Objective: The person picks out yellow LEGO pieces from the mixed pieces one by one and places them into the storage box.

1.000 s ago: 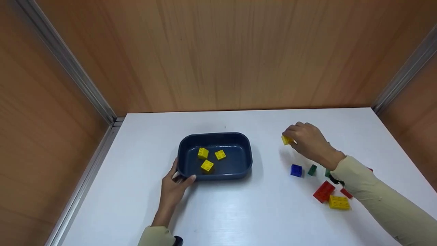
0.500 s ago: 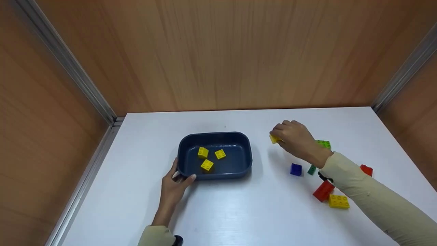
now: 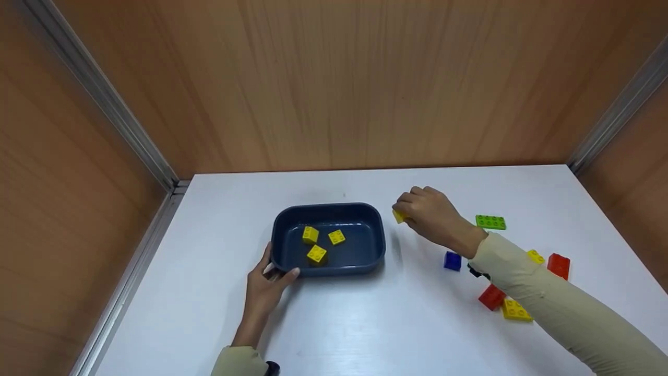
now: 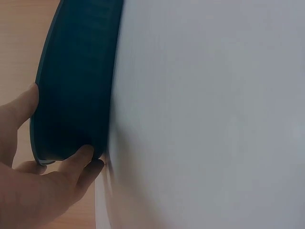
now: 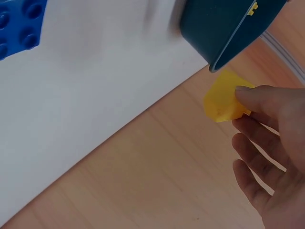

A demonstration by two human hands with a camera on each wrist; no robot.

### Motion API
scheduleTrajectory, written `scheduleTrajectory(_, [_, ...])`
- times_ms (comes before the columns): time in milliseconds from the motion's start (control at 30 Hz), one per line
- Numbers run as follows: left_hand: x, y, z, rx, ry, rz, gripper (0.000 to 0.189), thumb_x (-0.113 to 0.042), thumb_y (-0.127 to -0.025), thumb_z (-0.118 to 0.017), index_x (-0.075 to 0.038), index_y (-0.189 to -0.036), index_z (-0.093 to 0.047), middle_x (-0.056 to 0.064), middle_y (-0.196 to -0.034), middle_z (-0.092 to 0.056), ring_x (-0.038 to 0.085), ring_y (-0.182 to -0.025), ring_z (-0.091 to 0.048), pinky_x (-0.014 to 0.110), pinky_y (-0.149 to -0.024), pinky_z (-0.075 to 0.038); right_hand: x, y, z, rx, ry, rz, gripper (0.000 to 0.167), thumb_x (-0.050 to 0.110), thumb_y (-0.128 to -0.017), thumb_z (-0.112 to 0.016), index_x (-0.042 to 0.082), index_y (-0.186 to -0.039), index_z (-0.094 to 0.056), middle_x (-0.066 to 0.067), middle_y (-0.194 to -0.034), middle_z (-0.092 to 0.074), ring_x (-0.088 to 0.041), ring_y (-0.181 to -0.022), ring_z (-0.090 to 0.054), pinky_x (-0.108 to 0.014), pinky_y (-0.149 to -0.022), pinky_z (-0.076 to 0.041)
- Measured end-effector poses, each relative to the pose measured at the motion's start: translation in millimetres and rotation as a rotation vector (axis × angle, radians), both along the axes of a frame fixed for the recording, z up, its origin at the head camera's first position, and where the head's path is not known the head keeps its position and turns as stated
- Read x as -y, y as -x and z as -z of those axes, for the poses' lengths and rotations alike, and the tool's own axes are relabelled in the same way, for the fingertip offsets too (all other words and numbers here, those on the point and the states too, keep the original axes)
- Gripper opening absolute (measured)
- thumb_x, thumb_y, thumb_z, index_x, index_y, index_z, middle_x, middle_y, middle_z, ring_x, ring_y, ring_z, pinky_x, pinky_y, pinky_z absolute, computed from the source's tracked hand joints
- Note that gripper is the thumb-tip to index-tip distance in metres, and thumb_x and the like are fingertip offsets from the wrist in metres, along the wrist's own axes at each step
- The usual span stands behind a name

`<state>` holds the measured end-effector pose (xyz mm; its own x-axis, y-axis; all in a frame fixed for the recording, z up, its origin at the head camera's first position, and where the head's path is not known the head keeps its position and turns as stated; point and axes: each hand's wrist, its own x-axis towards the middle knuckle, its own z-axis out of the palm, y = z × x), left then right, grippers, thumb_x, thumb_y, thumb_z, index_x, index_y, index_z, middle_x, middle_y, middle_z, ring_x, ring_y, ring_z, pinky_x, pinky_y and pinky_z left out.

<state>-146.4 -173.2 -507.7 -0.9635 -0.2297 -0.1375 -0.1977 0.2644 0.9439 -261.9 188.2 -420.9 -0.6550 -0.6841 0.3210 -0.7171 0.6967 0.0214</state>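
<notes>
My left hand [image 3: 264, 290] grips the left end of a dark blue rectangular dish [image 3: 339, 270], with the thumb at its near left corner. In the left wrist view the thumb [image 4: 28, 102] and fingers [image 4: 78, 160] lie on opposite sides of the dish's end. Inside are several yellow toy bricks [image 3: 317, 254]. Just right of the dish and above the table, my right hand [image 3: 433, 215] pinches another yellow toy brick [image 3: 400, 215] between thumb and index finger. In the right wrist view this brick [image 5: 224, 98] shows in front of the dish's rim, while the other fingers are spread apart.
On the right of the white table [image 3: 334, 334] lie a lime green brick [image 3: 490, 222], a blue brick [image 3: 452, 260], red bricks [image 3: 559, 266] and yellow bricks [image 3: 516, 310]. My right forearm hides part of this group. A wooden panel [image 3: 365, 83] stands behind the table.
My right hand has moved left with the yellow brick, from above the loose bricks to near the dish's right side. The left hand and the dish have stayed put.
</notes>
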Motion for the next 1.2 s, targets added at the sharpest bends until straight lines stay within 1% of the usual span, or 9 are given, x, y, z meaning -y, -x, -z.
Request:
scheduleTrajectory(267, [0.0, 0.1, 0.1, 0.011, 0.0, -0.001, 0.092, -0.014, -0.094, -0.081, -0.012, -0.169, -0.027, 0.025, -0.165, -0.038, 0.047, -0.143, -0.05, 0.05, -0.114, -0.049, 17, -0.7, 0.3, -0.014, -0.005, -0.033, 0.027, 0.007, -0.087, -0.087, 0.009, -0.113, -0.082, -0.007, -0.109, -0.08, -0.026, -0.098, -0.072, -0.038, -0.088, -0.063])
scheduleTrajectory(567, [0.4, -2.1, 1.2, -0.026, -0.005, 0.013, 0.092, -0.013, -0.094, -0.08, -0.01, -0.168, -0.026, 0.027, -0.163, -0.039, 0.048, -0.141, -0.051, 0.05, -0.115, -0.048, 39, -0.5, 0.2, -0.018, -0.047, -0.053, 0.025, 0.006, -0.089, -0.086, 0.009, -0.113, -0.083, -0.005, -0.108, -0.08, -0.024, -0.097, -0.072, -0.036, -0.085, -0.062])
scheduleTrajectory(700, [0.1, -1.9, 0.5, -0.023, -0.011, 0.01, 0.092, -0.013, -0.094, -0.081, -0.011, -0.168, -0.027, 0.027, -0.164, -0.039, 0.048, -0.141, -0.051, 0.05, -0.115, -0.048, 47, 0.5, 1.5, -0.01, -0.074, -0.069, 0.027, 0.007, -0.088, -0.087, 0.009, -0.114, -0.082, -0.006, -0.11, -0.08, -0.024, -0.098, -0.071, -0.036, -0.087, -0.062])
scheduleTrajectory(867, [0.0, -2.2, 0.9, -0.012, -0.012, 0.007, 0.092, -0.015, -0.093, -0.081, -0.012, -0.168, -0.027, 0.026, -0.165, -0.038, 0.047, -0.141, -0.051, 0.05, -0.115, -0.048, 57, -0.2, 4.4, 0.024, -0.106, -0.091, 0.03, 0.008, -0.088, -0.087, 0.009, -0.118, -0.081, -0.007, -0.113, -0.079, -0.025, -0.101, -0.07, -0.037, -0.09, -0.062])
scheduleTrajectory(1033, [0.0, -2.0, 1.3, -0.01, -0.007, 0.008, 0.093, -0.014, -0.093, -0.081, -0.011, -0.168, -0.027, 0.026, -0.165, -0.038, 0.047, -0.141, -0.051, 0.05, -0.115, -0.048, 67, -1.4, 6.3, 0.032, -0.122, -0.132, 0.03, 0.011, -0.091, -0.085, 0.009, -0.121, -0.08, -0.006, -0.113, -0.079, -0.025, -0.101, -0.071, -0.036, -0.09, -0.061])
scheduleTrajectory(1200, [-0.5, -1.2, 1.0, -0.012, -0.007, 0.009, 0.093, -0.014, -0.094, -0.08, -0.011, -0.169, -0.026, 0.026, -0.165, -0.037, 0.047, -0.142, -0.051, 0.05, -0.115, -0.047, 77, -1.7, 8.2, 0.032, -0.154, -0.165, 0.028, 0.012, -0.092, -0.084, 0.009, -0.12, -0.081, -0.005, -0.113, -0.078, -0.024, -0.103, -0.071, -0.036, -0.091, -0.061])
